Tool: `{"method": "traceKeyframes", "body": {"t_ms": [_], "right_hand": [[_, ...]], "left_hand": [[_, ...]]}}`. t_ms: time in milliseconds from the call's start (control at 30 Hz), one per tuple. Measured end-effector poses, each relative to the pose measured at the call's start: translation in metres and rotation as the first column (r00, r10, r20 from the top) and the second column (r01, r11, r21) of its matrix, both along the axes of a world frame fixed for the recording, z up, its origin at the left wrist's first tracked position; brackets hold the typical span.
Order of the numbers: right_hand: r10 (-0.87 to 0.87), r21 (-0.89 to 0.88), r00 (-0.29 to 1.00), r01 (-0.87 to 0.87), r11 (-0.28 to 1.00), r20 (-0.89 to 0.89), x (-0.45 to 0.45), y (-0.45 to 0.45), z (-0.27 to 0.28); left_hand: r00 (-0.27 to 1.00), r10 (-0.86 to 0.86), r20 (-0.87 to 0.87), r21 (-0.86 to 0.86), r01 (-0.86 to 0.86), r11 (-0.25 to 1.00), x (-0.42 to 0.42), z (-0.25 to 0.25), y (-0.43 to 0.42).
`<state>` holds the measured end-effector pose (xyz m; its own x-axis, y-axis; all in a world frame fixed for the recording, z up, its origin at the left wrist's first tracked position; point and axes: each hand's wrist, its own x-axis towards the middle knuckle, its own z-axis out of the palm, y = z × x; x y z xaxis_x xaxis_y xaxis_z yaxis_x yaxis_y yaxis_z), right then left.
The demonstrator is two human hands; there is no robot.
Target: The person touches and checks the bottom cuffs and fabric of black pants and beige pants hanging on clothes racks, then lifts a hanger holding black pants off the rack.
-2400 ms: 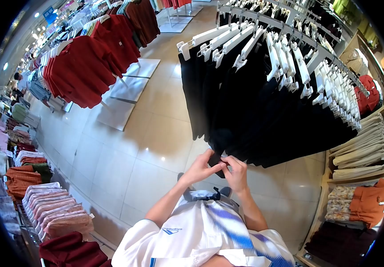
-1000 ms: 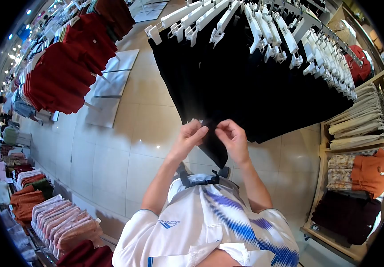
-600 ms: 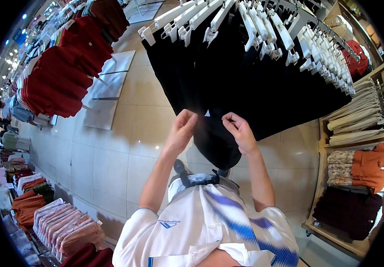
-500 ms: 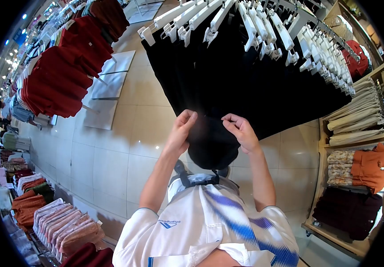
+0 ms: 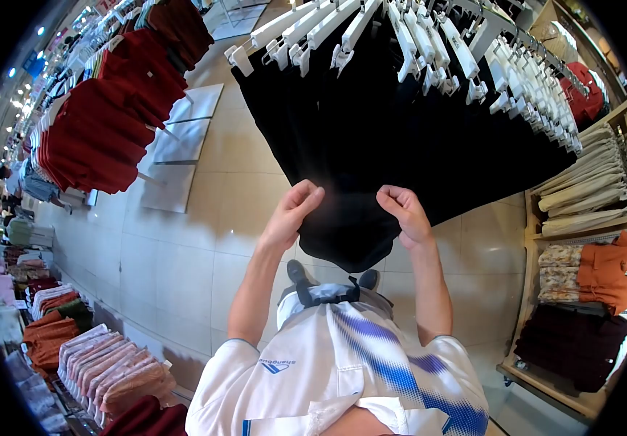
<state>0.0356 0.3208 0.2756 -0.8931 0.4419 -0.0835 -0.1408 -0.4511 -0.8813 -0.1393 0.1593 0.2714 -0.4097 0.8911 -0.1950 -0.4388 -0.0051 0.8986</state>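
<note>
Between my two hands a black garment [image 5: 348, 236] is stretched sideways, its lower part hanging in a rounded fold. My left hand [image 5: 293, 212] pinches its left edge, thumb against curled fingers. The right edge is gripped by my right hand [image 5: 408, 214] in the same way. Behind them, several black garments [image 5: 400, 142] hang close together from white clip hangers [image 5: 418, 43]. Black cloth merges with black cloth, so I cannot tell where the held piece ends or whether it hangs from a clip.
Dark red shirts [image 5: 95, 134] hang on a rack at the left, beside white platforms [image 5: 172, 182]. Pink patterned clothes [image 5: 114, 374] are at lower left. A wooden shelf unit [image 5: 527, 291] at the right holds beige trousers [image 5: 582, 185] and an orange top [image 5: 607, 272]. Tiled floor [image 5: 175, 276] runs between.
My right hand has shifted a little to the right, so my hands are wider apart. The black cloth between them is more spread, and its lower fold sits slightly higher.
</note>
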Motion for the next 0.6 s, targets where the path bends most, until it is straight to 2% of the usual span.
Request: {"method": "traceKeyframes", "body": {"t_ms": [67,100,167,200,233,300,333,367,400,433,467,500,567,600], "right_hand": [[-0.006,0.031,1.000,0.005,1.000,0.028,0.005,0.001,-0.001],[0.002,0.024,1.000,-0.002,1.000,0.013,0.009,0.004,-0.004],[0.010,0.017,1.000,-0.010,1.000,-0.001,0.016,0.008,-0.010],[0.016,0.049,1.000,-0.017,0.999,0.015,0.020,0.010,-0.012],[0.020,0.082,0.999,-0.023,0.996,0.031,0.023,0.011,-0.012],[0.049,0.148,0.997,-0.057,0.987,0.054,0.030,0.009,-0.006],[0.077,0.211,0.994,-0.092,0.973,0.082,0.033,0.007,-0.001],[0.075,0.213,0.994,-0.091,0.973,0.080,0.036,0.006,0.005],[0.167,0.271,0.978,-0.196,0.942,0.125,0.039,0.004,0.011],[0.253,0.323,0.951,-0.299,0.898,0.176,0.041,0.003,0.014],[0.275,0.495,0.950,-0.312,0.811,0.148,0.041,0.003,0.013],[0.275,0.497,0.950,-0.312,0.810,0.149,0.040,0.001,0.015],[0.030,0.846,0.972,-0.220,0.486,0.235,0.039,-0.004,0.023],[-0.130,0.915,0.963,-0.176,0.363,0.236,0.039,-0.006,0.014]], "left_hand": [[0.957,-0.058,-0.286,-0.072,0.039,0.997,-0.007,-0.008,-0.008],[0.956,-0.057,-0.286,-0.072,0.038,0.997,-0.008,-0.005,-0.012],[0.860,-0.143,-0.490,-0.091,0.112,0.990,-0.008,0.003,-0.019],[0.685,-0.129,-0.717,-0.094,0.088,0.992,-0.010,0.001,-0.020],[0.683,-0.128,-0.719,-0.093,0.088,0.992,-0.012,-0.005,-0.022],[0.412,-0.147,-0.899,-0.167,-0.012,0.986,-0.018,-0.020,-0.027],[0.410,-0.146,-0.900,-0.165,-0.011,0.986,-0.020,-0.027,-0.031],[0.446,-0.091,-0.890,-0.152,-0.103,0.983,-0.022,-0.034,-0.034],[0.477,-0.034,-0.878,-0.142,-0.192,0.971,-0.022,-0.034,-0.034],[0.477,-0.034,-0.878,-0.140,-0.189,0.972,-0.022,-0.033,-0.035],[0.568,0.020,-0.823,-0.142,-0.240,0.960,-0.021,-0.031,-0.035],[0.648,0.079,-0.757,-0.149,-0.290,0.945,-0.021,-0.029,-0.036],[0.672,0.150,-0.725,-0.076,-0.294,0.953,-0.024,-0.031,-0.037],[0.706,0.151,-0.692,-0.092,-0.293,0.952,-0.024,-0.027,-0.038]]}}
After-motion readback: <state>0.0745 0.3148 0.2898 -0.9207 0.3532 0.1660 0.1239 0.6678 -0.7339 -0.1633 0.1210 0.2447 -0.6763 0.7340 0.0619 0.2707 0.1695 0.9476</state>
